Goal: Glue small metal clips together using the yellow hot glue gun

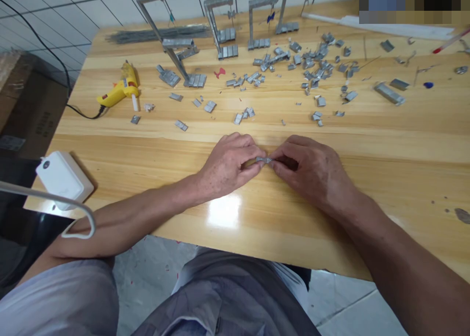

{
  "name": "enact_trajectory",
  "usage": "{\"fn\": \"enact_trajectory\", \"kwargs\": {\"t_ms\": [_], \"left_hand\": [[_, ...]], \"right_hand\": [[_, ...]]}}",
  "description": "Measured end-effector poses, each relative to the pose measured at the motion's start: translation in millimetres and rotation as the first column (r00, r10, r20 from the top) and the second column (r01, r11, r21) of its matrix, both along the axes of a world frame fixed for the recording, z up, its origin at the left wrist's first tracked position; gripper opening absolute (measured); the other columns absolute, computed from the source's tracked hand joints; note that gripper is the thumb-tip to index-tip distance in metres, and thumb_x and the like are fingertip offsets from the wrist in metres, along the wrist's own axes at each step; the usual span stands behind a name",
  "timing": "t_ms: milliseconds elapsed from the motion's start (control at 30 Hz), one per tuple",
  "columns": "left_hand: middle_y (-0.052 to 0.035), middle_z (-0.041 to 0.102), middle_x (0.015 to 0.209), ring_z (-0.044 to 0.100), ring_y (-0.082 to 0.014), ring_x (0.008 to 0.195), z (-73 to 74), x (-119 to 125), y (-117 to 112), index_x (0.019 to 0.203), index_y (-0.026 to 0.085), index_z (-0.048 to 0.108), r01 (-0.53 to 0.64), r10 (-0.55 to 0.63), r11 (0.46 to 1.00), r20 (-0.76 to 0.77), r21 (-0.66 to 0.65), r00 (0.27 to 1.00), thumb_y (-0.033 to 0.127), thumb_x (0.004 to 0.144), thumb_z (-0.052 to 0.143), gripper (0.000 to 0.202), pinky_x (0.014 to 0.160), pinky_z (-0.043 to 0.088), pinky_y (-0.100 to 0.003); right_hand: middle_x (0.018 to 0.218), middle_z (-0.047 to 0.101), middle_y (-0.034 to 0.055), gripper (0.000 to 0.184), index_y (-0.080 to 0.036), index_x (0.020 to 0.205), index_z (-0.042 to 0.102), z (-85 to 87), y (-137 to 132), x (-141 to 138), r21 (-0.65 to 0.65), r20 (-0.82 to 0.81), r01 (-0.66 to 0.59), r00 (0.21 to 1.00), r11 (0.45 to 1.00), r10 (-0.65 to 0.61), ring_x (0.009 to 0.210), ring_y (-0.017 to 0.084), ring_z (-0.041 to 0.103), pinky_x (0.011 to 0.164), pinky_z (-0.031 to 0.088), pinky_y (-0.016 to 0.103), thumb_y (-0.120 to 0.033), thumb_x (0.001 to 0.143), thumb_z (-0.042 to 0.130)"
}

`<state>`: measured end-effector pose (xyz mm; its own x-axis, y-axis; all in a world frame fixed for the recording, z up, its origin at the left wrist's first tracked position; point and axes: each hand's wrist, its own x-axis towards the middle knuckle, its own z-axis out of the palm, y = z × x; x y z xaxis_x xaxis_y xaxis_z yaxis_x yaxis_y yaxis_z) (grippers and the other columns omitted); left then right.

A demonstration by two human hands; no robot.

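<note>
Between my two hands, low over the wooden table (176, 152), is a small grey metal piece (265, 159), pinched from both sides. My left hand (235, 159) closes thumb and forefinger on its left end. The right end is in the pinch of my right hand (312, 164). Fingertips cover much of the piece, so its full shape is hidden. Just beyond my hands lies a little cluster of bent grey metal bits (244, 115). Farther back is a larger heap of grey metal scraps (316, 64).
Grey metal frames (176, 64) stand along the back, some with small hanging pieces. At the left are a yellow glue gun (123, 88) and a white power adapter (66, 179) with a cable. A bundle of thin grey wires (157, 34) lies near the tiled wall.
</note>
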<state>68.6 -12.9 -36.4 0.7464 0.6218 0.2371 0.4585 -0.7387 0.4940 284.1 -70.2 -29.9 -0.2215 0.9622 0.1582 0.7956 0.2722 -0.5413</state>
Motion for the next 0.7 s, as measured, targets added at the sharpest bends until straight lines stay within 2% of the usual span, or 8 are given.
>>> {"fn": "enact_trajectory", "kwargs": {"t_ms": [700], "left_hand": [[-0.0045, 0.074, 0.095, 0.064, -0.0197, 0.09, 1.1, 0.9, 0.4, 0.096, 0.02, 0.074, 0.001, -0.002, 1.0, -0.016, -0.014, 1.0, 0.023, 0.099, 0.061, 0.014, 0.085, 0.046, -0.036]], "right_hand": [[0.084, 0.07, 0.0046, 0.012, -0.022, 0.085, 0.072, 3.3, 2.6, -0.1, -0.035, -0.015, -0.034, 0.999, 0.999, 0.034, 0.073, 0.019, 0.063, 0.066, 0.043, 0.03, -0.019, 0.091, 0.062]]}}
